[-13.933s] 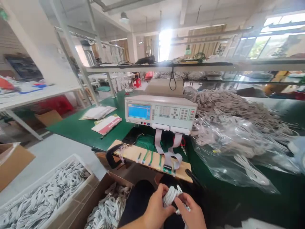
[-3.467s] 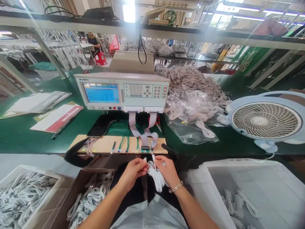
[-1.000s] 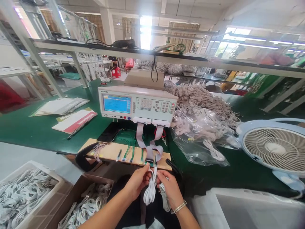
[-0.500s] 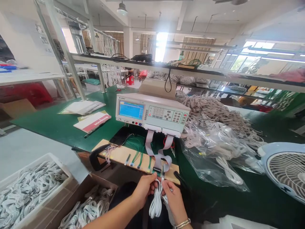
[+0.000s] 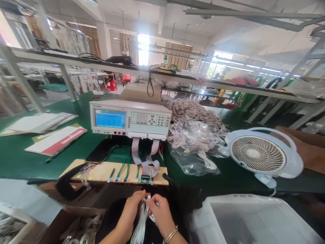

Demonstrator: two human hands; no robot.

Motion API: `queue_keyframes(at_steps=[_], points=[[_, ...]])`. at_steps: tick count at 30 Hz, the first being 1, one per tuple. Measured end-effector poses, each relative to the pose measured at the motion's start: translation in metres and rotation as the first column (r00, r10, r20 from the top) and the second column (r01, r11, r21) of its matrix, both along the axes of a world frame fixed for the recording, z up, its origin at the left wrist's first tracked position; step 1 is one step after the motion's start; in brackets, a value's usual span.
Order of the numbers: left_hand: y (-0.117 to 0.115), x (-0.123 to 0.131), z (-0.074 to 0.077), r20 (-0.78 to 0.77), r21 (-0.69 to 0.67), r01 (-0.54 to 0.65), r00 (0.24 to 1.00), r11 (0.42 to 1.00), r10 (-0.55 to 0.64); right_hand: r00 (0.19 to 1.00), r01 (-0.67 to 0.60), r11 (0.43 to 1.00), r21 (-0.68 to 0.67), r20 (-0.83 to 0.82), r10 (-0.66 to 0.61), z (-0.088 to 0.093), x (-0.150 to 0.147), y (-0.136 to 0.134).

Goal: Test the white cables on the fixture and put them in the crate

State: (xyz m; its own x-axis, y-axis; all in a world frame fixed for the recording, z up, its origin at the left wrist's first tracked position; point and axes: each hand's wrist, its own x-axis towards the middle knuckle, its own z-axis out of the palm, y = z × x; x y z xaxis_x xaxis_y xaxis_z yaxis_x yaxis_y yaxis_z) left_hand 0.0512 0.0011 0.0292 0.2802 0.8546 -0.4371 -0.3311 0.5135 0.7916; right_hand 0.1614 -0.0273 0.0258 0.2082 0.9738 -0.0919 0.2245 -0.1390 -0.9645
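A looped bundle of white cable (image 5: 140,222) hangs from my left hand (image 5: 132,207), whose fingers are closed around its top. My right hand (image 5: 160,211), with a bracelet at the wrist, pinches a white connector end (image 5: 149,197) of the cable beside the left fingertips. Both hands are just below the front edge of a wooden board (image 5: 101,171) that carries small connectors with green wires. Grey ribbon cables (image 5: 136,154) run from the board up to a white tester (image 5: 149,117) with a lit blue screen.
Right of the tester lie heaped cables (image 5: 195,110) and a clear plastic bag (image 5: 193,162). A fan (image 5: 256,152) stands farther right, above a white bin (image 5: 254,200). At lower left is a cardboard box (image 5: 57,220) of cables. Booklets (image 5: 56,140) lie on the green table (image 5: 15,162).
The view has turned to the right, bringing the white bin into sight. Both hands and the cable bundle have drawn back from the board's connectors, toward me.
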Motion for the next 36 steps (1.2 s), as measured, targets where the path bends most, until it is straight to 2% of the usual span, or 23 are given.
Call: queue_keyframes(at_steps=[3,5,7,9,10,12,14,15,16,17,18,20,21,23,26,29,31,36], points=[[-0.013,-0.006,-0.006,0.122,-0.094,0.062,0.991,0.994,-0.050,0.992,-0.006,0.999,-0.045,0.123,0.011,-0.008,-0.011,-0.009],[-0.014,-0.013,-0.015,0.116,-0.081,0.110,0.988,0.991,-0.100,0.966,-0.047,0.995,-0.082,0.251,0.066,-0.010,-0.018,-0.012],[-0.007,-0.028,-0.029,-0.023,0.015,0.165,0.986,0.986,-0.165,0.928,-0.124,0.987,-0.102,0.341,0.152,-0.012,-0.021,-0.012],[0.001,-0.053,-0.047,-0.263,0.138,0.247,0.943,0.959,-0.205,0.922,-0.193,0.973,-0.125,0.316,0.224,-0.015,-0.022,-0.011],[0.004,-0.069,-0.057,-0.405,0.182,0.290,0.893,0.940,-0.197,0.932,-0.217,0.966,-0.139,0.263,0.247,-0.017,-0.021,-0.009],[0.004,-0.101,-0.075,-0.667,0.173,0.354,0.728,0.919,-0.155,0.956,-0.244,0.955,-0.172,0.121,0.266,-0.023,-0.020,-0.005],[-0.005,-0.123,-0.086,-0.831,0.109,0.368,0.544,0.924,-0.119,0.963,-0.264,0.944,-0.196,-0.004,0.268,-0.028,-0.021,0.000],[-0.011,-0.126,-0.088,-0.860,0.095,0.373,0.498,0.923,-0.113,0.962,-0.274,0.942,-0.193,-0.050,0.269,-0.029,-0.024,0.003],[-0.018,-0.124,-0.087,-0.855,0.105,0.389,0.506,0.915,-0.117,0.959,-0.283,0.941,-0.183,-0.085,0.272,-0.030,-0.028,0.005],[-0.023,-0.116,-0.084,-0.812,0.135,0.418,0.566,0.898,-0.141,0.956,-0.289,0.942,-0.170,-0.108,0.273,-0.029,-0.033,0.007],[-0.028,-0.103,-0.080,-0.724,0.184,0.443,0.665,0.877,-0.184,0.957,-0.282,0.947,-0.151,-0.118,0.266,-0.027,-0.037,0.008],[-0.032,-0.070,-0.066,-0.446,0.272,0.449,0.843,0.851,-0.302,0.969,-0.231,0.968,-0.097,-0.109,0.220,-0.021,-0.044,0.008],[-0.033,-0.054,-0.059,-0.306,0.296,0.387,0.905,0.873,-0.297,0.977,-0.197,0.978,-0.067,-0.096,0.190,-0.017,-0.045,0.007],[-0.032,-0.028,-0.047,-0.092,0.310,0.250,0.968,0.917,-0.233,0.989,-0.137,0.990,-0.014,-0.064,0.136,-0.009,-0.040,0.003],[-0.032,-0.009,-0.041,0.021,0.270,0.146,0.987,0.952,-0.158,0.996,-0.083,0.993,0.084,0.040,0.080,0.002,-0.021,-0.008],[-0.034,-0.002,-0.048,0.079,0.150,0.149,0.984,0.977,-0.162,0.987,-0.074,0.985,0.153,0.154,0.050,0.008,-0.001,-0.020],[-0.037,0.002,-0.053,0.130,0.106,0.165,0.975,0.981,-0.178,0.979,-0.076,0.987,0.139,0.199,0.047,0.008,0.007,-0.027],[-0.039,0.000,-0.050,0.083,0.249,0.233,0.962,0.940,-0.260,0.971,-0.089,0.993,0.074,0.227,0.070,0.003,0.015,-0.033]])
